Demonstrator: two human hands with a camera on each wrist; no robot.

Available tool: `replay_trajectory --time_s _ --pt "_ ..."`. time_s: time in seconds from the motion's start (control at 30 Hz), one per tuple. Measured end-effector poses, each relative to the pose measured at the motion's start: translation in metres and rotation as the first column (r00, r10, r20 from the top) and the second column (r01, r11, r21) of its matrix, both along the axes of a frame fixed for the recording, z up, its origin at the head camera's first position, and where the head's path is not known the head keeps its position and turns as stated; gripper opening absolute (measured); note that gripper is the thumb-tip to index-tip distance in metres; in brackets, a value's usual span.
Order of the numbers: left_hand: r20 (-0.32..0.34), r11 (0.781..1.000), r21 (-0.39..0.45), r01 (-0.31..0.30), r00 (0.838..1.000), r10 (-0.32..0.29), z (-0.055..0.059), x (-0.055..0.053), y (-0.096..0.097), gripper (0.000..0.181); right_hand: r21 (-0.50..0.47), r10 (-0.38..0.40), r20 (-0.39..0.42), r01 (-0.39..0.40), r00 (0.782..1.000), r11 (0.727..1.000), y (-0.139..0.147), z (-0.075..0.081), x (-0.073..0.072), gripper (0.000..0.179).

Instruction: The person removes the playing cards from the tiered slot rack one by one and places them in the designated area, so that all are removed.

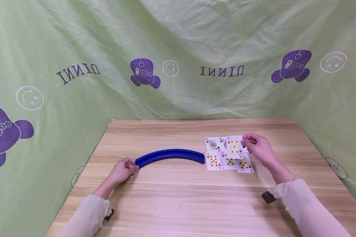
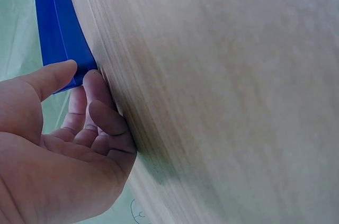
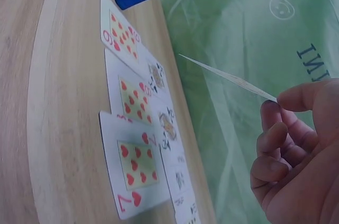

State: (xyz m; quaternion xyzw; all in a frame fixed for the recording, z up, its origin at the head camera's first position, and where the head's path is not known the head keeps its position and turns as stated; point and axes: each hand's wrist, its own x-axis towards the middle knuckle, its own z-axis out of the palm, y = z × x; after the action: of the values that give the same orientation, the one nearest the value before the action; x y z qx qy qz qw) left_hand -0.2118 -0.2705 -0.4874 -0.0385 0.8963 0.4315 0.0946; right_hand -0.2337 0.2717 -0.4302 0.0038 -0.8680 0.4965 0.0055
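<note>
My left hand (image 1: pixel 123 170) pinches the left end of a curved blue card holder (image 1: pixel 170 154) between thumb and fingers; the holder lies on the wooden table, and its blue end (image 2: pixel 69 49) fills the upper left of the left wrist view. With thumb and fingertips, my right hand (image 1: pixel 258 148) pinches the five of diamonds (image 1: pixel 234 147) by its right edge. In the right wrist view this raised card (image 3: pixel 228 78) appears nearly edge-on, above the others. Beneath it lie the nine of hearts (image 1: pixel 214 161), the eight of hearts (image 3: pixel 135 99) and the seven of hearts (image 3: pixel 136 166).
Behind the hearts lies a row with the king of spades (image 1: pixel 212 144) and a queen (image 1: pixel 223 142), partly covered by the raised card. Green printed cloth (image 1: pixel 178 98) hangs behind and beside the wooden table (image 1: pixel 172 204). The holder's right end is close to the nine of hearts.
</note>
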Motion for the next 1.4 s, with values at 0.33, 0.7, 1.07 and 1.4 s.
replay_trajectory --time_s 0.33,0.7,1.07,1.4 --pt "-0.002 1.0 0.009 0.003 1.0 -0.003 0.0 0.0 -0.001 0.025 0.03 -0.031 0.023 0.03 0.999 0.999 0.023 -0.001 0.007 0.034" --pt "0.001 1.0 0.002 -0.001 1.0 0.001 0.001 -0.001 0.0 0.025 0.035 -0.053 0.072 0.051 0.996 0.998 0.046 -0.008 0.014 0.038" --pt "0.006 1.0 -0.008 -0.001 1.0 0.001 0.001 0.001 0.0 0.026 0.086 -0.051 0.107 0.042 0.993 0.995 0.064 -0.012 0.018 0.042" --pt "-0.005 1.0 -0.009 0.006 1.0 -0.006 0.001 0.001 -0.001 0.025 0.217 -0.046 0.156 0.011 0.987 0.976 0.076 -0.017 0.02 0.046"
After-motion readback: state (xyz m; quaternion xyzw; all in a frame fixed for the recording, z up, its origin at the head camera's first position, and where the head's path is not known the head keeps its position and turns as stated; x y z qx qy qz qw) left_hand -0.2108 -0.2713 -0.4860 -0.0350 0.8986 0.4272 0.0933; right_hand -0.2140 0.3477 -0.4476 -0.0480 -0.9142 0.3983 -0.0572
